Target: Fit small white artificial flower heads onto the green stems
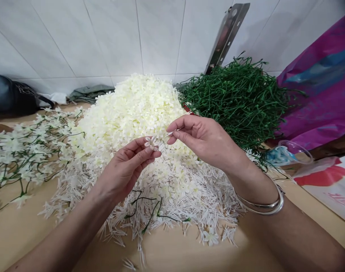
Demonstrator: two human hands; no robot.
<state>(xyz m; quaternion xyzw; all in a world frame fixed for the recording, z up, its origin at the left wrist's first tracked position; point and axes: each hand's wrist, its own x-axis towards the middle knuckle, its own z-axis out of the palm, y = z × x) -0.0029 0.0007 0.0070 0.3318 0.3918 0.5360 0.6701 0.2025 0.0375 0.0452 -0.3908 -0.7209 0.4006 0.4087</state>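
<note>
Between the thumb and fingers of my left hand [128,162] is a small white artificial flower [151,142], its petals facing up. To its right, my right hand [209,139] pinches a thin white plastic stamen [170,133], held apart from the flower. Both hands hover over a tall heap of cream-white artificial blossoms [138,102]. Nearer to me spreads a layer of loose white plastic stamens [206,200]. A bare green branched stem [152,206] lies on top of them, below my hands. One loose blossom [211,237] rests at the front edge of the layer.
Green plastic stems [234,98] form a big pile at back right, beside a metal bracket [227,37] leaning on the tiled wall. Finished-looking flower sprays [22,155] lie left. A black bag [10,96], a clear tub [285,153], a purple cloth [316,83] and a printed bag [328,181] surround the work.
</note>
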